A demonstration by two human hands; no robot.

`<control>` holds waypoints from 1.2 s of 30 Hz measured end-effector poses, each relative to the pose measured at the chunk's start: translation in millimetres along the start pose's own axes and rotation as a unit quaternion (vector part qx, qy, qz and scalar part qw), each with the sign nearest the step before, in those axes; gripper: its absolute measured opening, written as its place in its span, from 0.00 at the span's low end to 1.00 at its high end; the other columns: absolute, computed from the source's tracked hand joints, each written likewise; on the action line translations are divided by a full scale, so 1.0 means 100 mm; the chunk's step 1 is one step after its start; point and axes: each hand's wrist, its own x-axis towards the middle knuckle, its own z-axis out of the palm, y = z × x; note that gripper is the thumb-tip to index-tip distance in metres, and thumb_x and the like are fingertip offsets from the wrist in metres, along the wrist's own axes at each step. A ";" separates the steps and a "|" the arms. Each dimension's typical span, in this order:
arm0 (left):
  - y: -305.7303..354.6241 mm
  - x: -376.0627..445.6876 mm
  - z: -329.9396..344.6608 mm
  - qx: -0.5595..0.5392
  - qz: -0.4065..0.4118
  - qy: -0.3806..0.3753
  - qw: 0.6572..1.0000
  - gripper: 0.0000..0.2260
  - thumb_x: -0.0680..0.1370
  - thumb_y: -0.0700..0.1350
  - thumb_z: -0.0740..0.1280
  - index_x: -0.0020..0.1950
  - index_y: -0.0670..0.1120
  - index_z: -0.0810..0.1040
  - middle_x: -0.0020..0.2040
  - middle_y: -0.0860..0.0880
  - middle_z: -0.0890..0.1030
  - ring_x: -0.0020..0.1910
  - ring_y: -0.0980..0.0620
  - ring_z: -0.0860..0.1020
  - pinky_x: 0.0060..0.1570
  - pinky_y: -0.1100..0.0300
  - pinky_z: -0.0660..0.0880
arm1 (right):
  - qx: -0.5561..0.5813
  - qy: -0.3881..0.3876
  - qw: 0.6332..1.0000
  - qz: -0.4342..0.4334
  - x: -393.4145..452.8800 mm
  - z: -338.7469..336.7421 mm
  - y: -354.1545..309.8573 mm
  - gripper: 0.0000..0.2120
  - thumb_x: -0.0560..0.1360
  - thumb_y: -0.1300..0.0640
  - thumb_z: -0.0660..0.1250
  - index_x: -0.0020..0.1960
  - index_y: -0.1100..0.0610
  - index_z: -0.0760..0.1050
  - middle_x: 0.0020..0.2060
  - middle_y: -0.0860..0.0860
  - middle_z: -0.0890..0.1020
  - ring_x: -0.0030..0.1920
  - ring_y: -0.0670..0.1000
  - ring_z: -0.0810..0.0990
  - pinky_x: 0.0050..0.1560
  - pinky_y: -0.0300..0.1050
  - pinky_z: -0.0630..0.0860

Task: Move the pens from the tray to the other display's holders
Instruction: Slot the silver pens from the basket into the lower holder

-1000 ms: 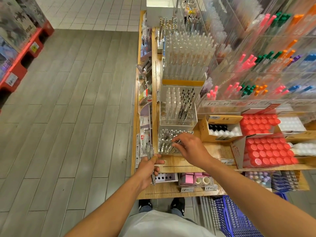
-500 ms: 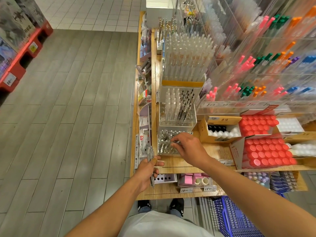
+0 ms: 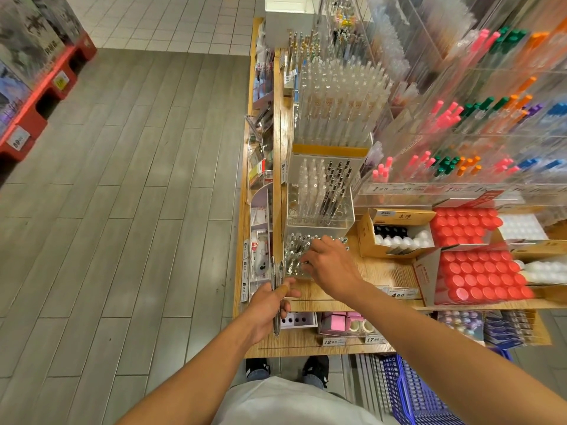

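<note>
A person stands at a wooden store shelf (image 3: pixel 377 271) stocked with stationery, both bare arms reaching forward. The left hand (image 3: pixel 270 305) hovers at the shelf's front left corner with its fingers (image 3: pixel 287 306) curled around a small bundle of pens (image 3: pixel 276 280), which stand roughly upright in the grip, their tips poking above the thumb and their lower ends showing below the palm. The right hand (image 3: pixel 329 265) reaches into the clear tray (image 3: pixel 291 271) that sits on the shelf just beyond the left hand; its fingers are bent down among the loose pens (image 3: pixel 296 248) lying there, but whether they pinch one cannot be told, since the back of the hand hides the fingertips. Directly behind the tray stands a clear acrylic display (image 3: pixel 319 200) with rows of holders, partly filled with upright clear and black pens. Behind that rises a taller rack of clear-capped pens (image 3: pixel 340 99). To the right of the tray sits an open cardboard box (image 3: pixel 395 231) of black and white caps, and beyond it trays of red-capped bottles (image 3: pixel 478 277). A blue shopping basket (image 3: pixel 411 391) rests on the floor at the person's right, near their dark shoes (image 3: pixel 316 369).
</note>
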 end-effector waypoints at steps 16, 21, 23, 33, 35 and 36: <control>0.05 -0.08 0.08 -0.067 0.032 -0.081 0.994 0.09 0.82 0.46 0.64 0.59 0.47 0.79 0.42 0.51 0.86 0.38 0.56 0.80 0.42 0.61 0.78 | 0.318 -0.150 0.908 0.226 0.06 -0.19 -0.19 0.04 0.76 0.55 0.69 0.45 0.54 0.81 0.37 0.50 0.84 0.38 0.49 0.83 0.42 0.46 0.81; 0.06 0.00 -0.03 -0.083 0.044 0.037 0.995 0.12 0.83 0.48 0.61 0.56 0.42 0.79 0.44 0.46 0.85 0.39 0.52 0.81 0.40 0.57 0.79 | 0.289 -0.086 0.931 0.204 0.07 -0.34 -0.10 0.11 0.77 0.52 0.69 0.57 0.53 0.80 0.39 0.43 0.80 0.40 0.42 0.78 0.42 0.37 0.73; 0.06 0.03 -0.10 -0.089 0.024 0.084 0.992 0.14 0.84 0.51 0.58 0.54 0.41 0.77 0.37 0.48 0.83 0.31 0.54 0.76 0.31 0.60 0.75 | 0.291 -0.048 0.939 0.180 0.06 -0.38 -0.07 0.11 0.76 0.51 0.69 0.58 0.52 0.79 0.40 0.42 0.82 0.39 0.38 0.78 0.43 0.40 0.76; 0.10 0.07 -0.20 -0.164 0.024 0.124 0.978 0.13 0.86 0.47 0.55 0.49 0.43 0.75 0.34 0.46 0.79 0.29 0.54 0.72 0.30 0.61 0.71 | 0.160 -0.038 0.986 0.033 0.03 -0.20 0.03 0.09 0.78 0.56 0.67 0.56 0.58 0.80 0.47 0.52 0.84 0.49 0.51 0.72 0.48 0.44 0.72; 0.12 0.07 -0.16 -0.143 0.058 0.120 0.981 0.13 0.86 0.46 0.56 0.51 0.41 0.76 0.41 0.44 0.81 0.36 0.53 0.76 0.38 0.60 0.76 | 0.145 -0.046 0.988 0.022 0.02 -0.14 0.03 0.08 0.78 0.57 0.67 0.55 0.58 0.81 0.47 0.52 0.83 0.48 0.52 0.73 0.47 0.43 0.70; 0.13 0.07 -0.15 -0.119 0.077 0.123 0.982 0.13 0.86 0.46 0.56 0.53 0.41 0.77 0.46 0.44 0.83 0.42 0.51 0.78 0.46 0.58 0.77 | 0.135 -0.051 0.989 0.017 0.01 -0.12 0.04 0.08 0.77 0.57 0.67 0.55 0.58 0.81 0.48 0.52 0.83 0.48 0.52 0.73 0.47 0.41 0.68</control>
